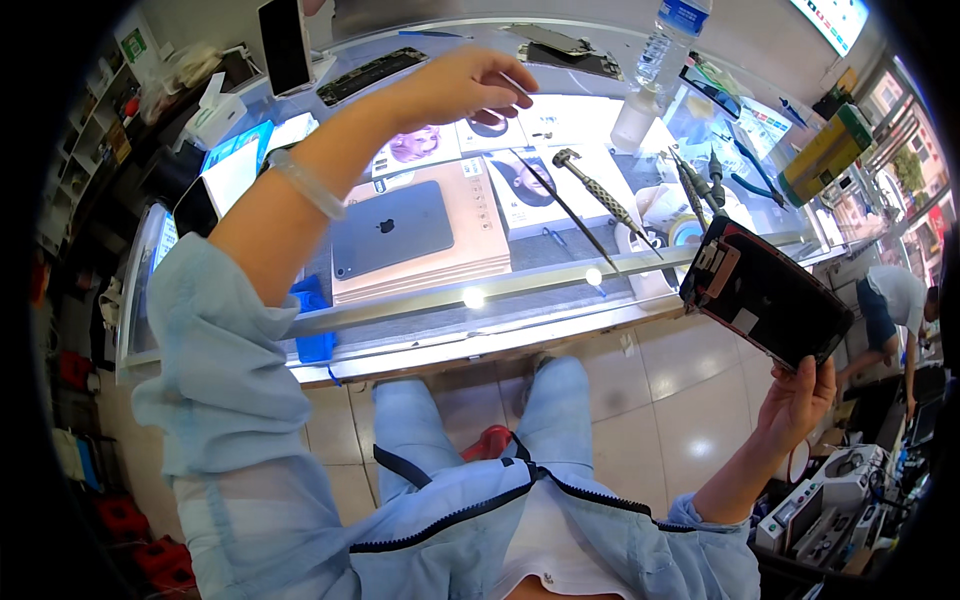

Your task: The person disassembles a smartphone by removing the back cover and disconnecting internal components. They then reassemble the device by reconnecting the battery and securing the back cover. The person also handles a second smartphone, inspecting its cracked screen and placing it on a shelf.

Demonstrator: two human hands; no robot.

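My right hand (795, 405) grips a phone screen assembly (765, 290) by its lower corner, off the counter's right front edge. The dark inner face with metal brackets and a pale sticker faces up. My left hand (480, 85) reaches across the glass counter (420, 318) with loosely bent fingers and nothing visible in them. Near it at the back lie a dark opened phone part (372, 76) and some phone plates (570, 58). A screwdriver with a patterned handle (605, 203) and a thin dark rod-like tool (565, 208) rest on the glass, right of centre.
Inside the counter, a tablet box (395, 228) tops a stack. A clear water bottle (655, 70) stands at the back, with blue-handled pliers (758, 180) and a yellow box (828, 155) to the right. A phone (285, 45) stands upright back left. Another person (893, 300) bends at far right.
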